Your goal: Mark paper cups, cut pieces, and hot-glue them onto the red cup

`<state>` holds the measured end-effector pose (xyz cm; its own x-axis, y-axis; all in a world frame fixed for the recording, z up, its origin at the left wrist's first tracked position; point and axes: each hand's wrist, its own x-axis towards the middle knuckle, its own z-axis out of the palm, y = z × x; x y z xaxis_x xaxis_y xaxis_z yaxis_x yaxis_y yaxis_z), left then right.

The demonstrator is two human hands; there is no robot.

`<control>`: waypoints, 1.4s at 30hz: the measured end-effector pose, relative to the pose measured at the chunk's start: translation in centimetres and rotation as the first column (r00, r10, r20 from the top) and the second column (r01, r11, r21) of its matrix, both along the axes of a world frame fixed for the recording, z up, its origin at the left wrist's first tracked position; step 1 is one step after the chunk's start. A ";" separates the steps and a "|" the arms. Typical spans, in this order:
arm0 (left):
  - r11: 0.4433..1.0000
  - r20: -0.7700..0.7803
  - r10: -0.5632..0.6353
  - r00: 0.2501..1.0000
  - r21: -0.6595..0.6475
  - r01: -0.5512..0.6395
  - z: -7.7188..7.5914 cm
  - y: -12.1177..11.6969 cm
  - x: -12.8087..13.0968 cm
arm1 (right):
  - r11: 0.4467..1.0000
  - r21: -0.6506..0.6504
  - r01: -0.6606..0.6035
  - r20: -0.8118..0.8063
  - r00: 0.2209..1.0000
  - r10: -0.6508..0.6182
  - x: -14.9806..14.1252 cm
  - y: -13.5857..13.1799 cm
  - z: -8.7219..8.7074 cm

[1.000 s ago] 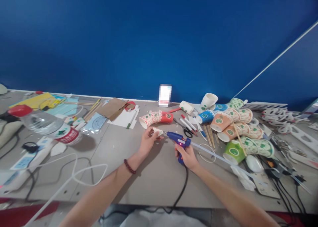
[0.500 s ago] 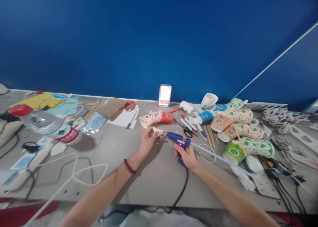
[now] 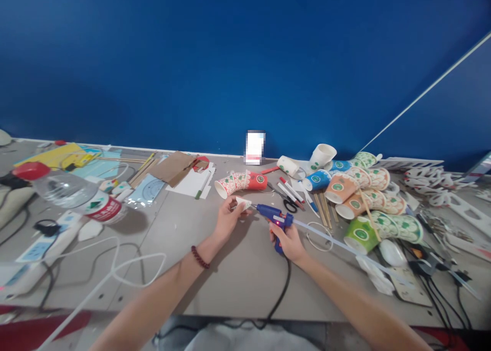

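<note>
My left hand (image 3: 229, 220) is closed on a small white paper piece (image 3: 243, 203), pinched between thumb and fingers. Wrapped round the handle of a blue hot glue gun (image 3: 274, 215) is my right hand (image 3: 288, 241). The gun's nozzle points left and reaches the edge of the paper piece; whether it touches cannot be made out. A long clear glue stick (image 3: 337, 244) sticks out of the gun's back, and a red light glows on its side. Just beyond my hands lies a curved red tube of joined paper cups (image 3: 245, 182).
Several joined paper cups (image 3: 360, 234) lie on the right, near scissors (image 3: 289, 204), pens (image 3: 290, 191) and wooden sticks (image 3: 324, 210). A plastic bottle (image 3: 72, 192) and a power strip (image 3: 49, 248) are on the left. The gun's black cord (image 3: 286, 284) runs over the table's front edge.
</note>
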<state>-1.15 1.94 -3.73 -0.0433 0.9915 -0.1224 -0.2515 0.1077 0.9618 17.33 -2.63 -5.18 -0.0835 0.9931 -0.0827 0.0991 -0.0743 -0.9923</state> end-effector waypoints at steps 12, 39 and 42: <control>0.999 -0.005 -0.034 0.999 -0.005 0.034 -0.1 0.1 0.1 | 0.999 -0.039 0.038 -0.014 0.999 -0.038 -0.2 0.0 0.4; 0.999 0.017 -0.039 0.999 -0.024 0.039 -0.2 0.3 0.0 | 1.000 -0.015 0.023 -0.009 1.000 -0.023 -0.1 0.1 0.4; 1.000 0.008 -0.012 1.000 -0.024 0.012 0.0 0.2 0.0 | 0.999 -0.035 0.019 -0.013 1.000 -0.020 -0.1 0.1 0.5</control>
<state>-1.13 2.11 -3.77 -0.0303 0.9888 -0.1463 -0.2578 0.1337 0.9569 17.20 -2.55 -4.69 -0.0657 0.9910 -0.1165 0.0838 -0.1109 -0.9903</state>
